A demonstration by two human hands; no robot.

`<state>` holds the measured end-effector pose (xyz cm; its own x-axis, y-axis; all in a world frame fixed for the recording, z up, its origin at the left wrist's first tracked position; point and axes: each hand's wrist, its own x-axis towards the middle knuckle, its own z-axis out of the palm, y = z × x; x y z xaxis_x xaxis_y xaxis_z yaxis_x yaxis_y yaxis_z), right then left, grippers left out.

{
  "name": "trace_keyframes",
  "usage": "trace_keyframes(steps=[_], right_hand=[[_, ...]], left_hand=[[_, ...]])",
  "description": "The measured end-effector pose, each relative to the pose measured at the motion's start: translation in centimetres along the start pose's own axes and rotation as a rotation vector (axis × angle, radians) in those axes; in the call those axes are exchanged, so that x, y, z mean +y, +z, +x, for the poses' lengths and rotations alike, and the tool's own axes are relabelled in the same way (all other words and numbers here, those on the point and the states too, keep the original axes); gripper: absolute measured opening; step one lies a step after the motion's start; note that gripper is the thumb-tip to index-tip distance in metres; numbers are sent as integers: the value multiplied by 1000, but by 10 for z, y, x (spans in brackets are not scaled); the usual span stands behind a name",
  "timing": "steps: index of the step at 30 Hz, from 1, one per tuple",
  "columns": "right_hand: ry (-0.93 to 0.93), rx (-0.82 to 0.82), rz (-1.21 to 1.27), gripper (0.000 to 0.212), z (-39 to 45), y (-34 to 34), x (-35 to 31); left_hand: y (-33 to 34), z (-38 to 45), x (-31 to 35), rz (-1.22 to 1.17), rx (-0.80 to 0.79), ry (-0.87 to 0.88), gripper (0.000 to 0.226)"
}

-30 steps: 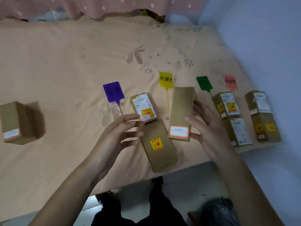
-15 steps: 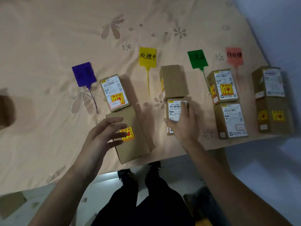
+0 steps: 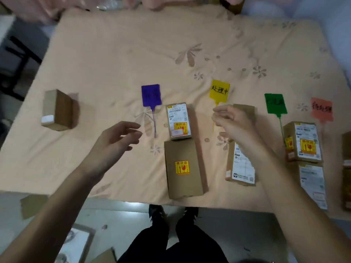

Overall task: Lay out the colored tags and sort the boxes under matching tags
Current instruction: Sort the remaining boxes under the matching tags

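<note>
A row of tags lies on the bed: purple tag (image 3: 151, 95), yellow tag (image 3: 219, 90), green tag (image 3: 275, 103), pink tag (image 3: 322, 109). Two boxes sit below the purple tag: a small labelled box (image 3: 178, 120) and a larger brown box (image 3: 183, 168). Below the yellow tag lie a plain box (image 3: 247, 110) and a labelled box (image 3: 240, 166), both partly hidden by my right arm. Two boxes (image 3: 303, 142) sit under green. A lone box (image 3: 57, 110) stands far left. My left hand (image 3: 114, 144) and right hand (image 3: 232, 121) hover empty, fingers relaxed.
The peach floral sheet (image 3: 133, 54) covers the bed, whose front edge runs just below the boxes. More boxes show at the right edge (image 3: 346, 168). Cardboard (image 3: 32, 205) lies on the floor at the lower left. My legs (image 3: 171, 240) stand at the bed's edge.
My right hand set the held box down under the yellow tag, then lifted off it. Both hands now hover empty. The view pulled back, showing the lone box at the left again.
</note>
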<state>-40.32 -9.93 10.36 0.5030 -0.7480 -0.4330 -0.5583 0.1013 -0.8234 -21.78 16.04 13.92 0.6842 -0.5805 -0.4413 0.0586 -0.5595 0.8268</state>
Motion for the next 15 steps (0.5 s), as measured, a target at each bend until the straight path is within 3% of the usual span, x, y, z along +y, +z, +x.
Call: trace_keyframes(steps=[8,15], right_hand=[[-105,-342,113,8,-20,179,-120],[-104,-443,-16,7,-32,356,-176]], left_hand=[[-153,-4,-44,31,258,-2,17],[-277,41,-121,-74,363,-72,22]])
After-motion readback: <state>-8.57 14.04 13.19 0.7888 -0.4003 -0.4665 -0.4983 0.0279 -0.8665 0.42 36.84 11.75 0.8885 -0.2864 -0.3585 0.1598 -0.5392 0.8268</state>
